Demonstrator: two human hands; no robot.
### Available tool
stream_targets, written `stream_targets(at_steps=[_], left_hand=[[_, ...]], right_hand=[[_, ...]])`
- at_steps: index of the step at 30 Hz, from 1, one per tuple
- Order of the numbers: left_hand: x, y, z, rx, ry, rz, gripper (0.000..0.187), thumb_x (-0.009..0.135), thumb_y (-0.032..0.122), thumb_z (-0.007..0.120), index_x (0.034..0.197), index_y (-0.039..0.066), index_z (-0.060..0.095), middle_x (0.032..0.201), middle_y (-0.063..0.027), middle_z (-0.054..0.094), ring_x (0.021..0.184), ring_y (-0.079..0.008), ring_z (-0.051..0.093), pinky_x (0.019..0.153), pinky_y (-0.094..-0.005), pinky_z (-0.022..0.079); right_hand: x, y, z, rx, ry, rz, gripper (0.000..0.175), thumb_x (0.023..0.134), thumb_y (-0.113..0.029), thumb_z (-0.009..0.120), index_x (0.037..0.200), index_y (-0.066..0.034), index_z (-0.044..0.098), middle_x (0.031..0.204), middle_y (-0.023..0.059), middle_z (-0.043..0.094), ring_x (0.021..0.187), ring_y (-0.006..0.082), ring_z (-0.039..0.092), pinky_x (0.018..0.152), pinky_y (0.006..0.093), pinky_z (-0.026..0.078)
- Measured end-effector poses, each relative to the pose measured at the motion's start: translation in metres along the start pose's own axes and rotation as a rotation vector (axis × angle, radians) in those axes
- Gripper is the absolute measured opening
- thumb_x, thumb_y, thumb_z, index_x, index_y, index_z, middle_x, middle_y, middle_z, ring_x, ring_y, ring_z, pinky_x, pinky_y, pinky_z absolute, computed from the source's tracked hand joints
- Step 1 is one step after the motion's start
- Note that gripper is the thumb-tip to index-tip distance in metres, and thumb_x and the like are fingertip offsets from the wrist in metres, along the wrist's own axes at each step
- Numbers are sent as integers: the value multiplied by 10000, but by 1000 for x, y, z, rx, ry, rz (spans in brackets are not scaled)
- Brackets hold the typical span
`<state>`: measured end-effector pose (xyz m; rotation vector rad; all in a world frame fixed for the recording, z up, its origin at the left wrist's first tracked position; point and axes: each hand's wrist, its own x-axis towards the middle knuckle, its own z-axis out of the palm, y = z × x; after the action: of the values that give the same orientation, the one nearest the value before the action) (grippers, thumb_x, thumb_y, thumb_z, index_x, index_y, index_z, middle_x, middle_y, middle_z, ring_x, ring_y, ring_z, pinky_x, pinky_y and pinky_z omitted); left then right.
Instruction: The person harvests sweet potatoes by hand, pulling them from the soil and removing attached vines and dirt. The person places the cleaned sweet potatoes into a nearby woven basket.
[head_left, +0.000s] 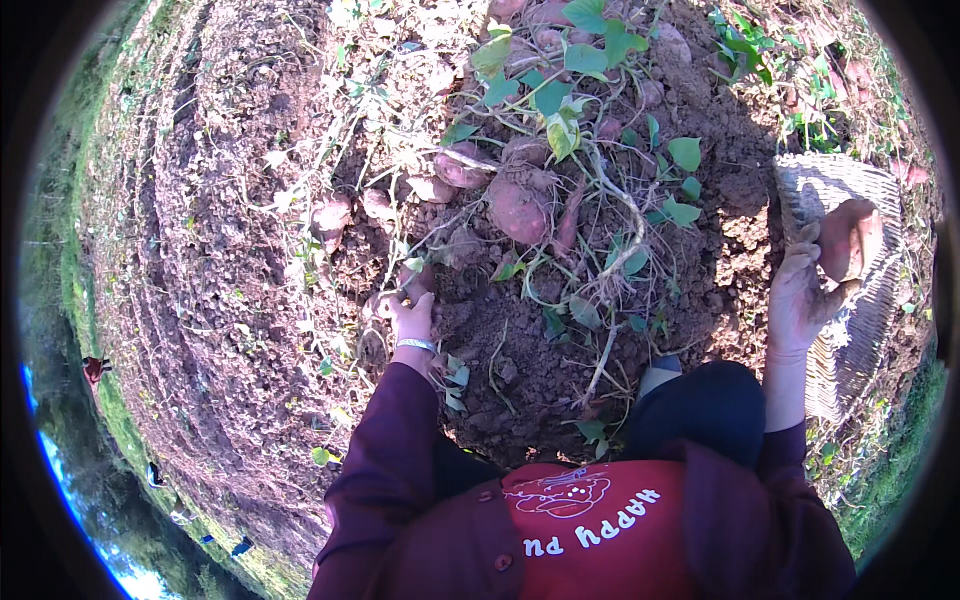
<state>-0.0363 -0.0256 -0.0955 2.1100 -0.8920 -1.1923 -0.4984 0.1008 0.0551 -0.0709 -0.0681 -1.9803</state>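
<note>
My right hand (796, 300) grips a large reddish sweet potato (853, 238) over the woven basket (840, 180) at the right. The thumb lies along the near side of the tuber, with the fingers at its left. At the middle left, my left hand (411, 321) is low against the soil, its thumb and fingers around a small, soil-covered sweet potato (416, 280) that is partly hidden. Just ahead lies a clump of sweet potatoes (519, 208) with roots and cut vines attached.
Green-leaved vines (589, 60) spread over more tubers at the top. A thick bare stem (626, 202) runs through the clump toward my knee (697, 412). Loose brown soil (480, 360) lies between my hands. Far off at the left, a person (94, 369) is by the field edge.
</note>
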Motion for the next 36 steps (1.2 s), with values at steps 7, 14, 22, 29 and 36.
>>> stream_targets(at_steps=[7,14,22,29,36], left_hand=[[-64,33,-28,-641,-401,-117,148,876,164,542,972,54,517,783,-52,567,524,-121,480,431,-273,388],[-106,58,-47,-832,-695,-114,354,901,385,474,949,42,543,676,-28,493,420,-92,311,492,-236,307],[-113,67,-61,-915,-829,-164,481,901,495,426,1061,47,493,742,-34,553,417,-66,353,428,-220,318],[-71,69,-62,69,-201,593,250,907,229,534,1026,21,605,768,-61,618,507,-83,521,465,-207,397],[-29,25,-62,474,-361,228,431,809,431,633,756,3,648,670,-105,640,557,-201,617,566,-302,500]], right_hand=[[-6,17,12,-125,-22,-4,260,912,-179,514,1062,32,494,658,-8,422,532,78,407,530,218,370],[36,132,29,-1957,-792,426,415,681,-453,721,759,-52,649,709,55,505,719,186,516,632,297,415],[50,257,9,-2118,-1342,712,880,582,-268,794,1326,-122,346,1137,187,491,912,365,563,861,435,448],[37,251,-34,-1995,-967,1066,840,618,-348,791,1245,0,354,1155,239,529,1044,352,550,915,384,423],[28,242,-72,-1520,-35,1500,636,696,-439,739,1093,-37,447,861,38,537,645,118,527,568,291,450]])
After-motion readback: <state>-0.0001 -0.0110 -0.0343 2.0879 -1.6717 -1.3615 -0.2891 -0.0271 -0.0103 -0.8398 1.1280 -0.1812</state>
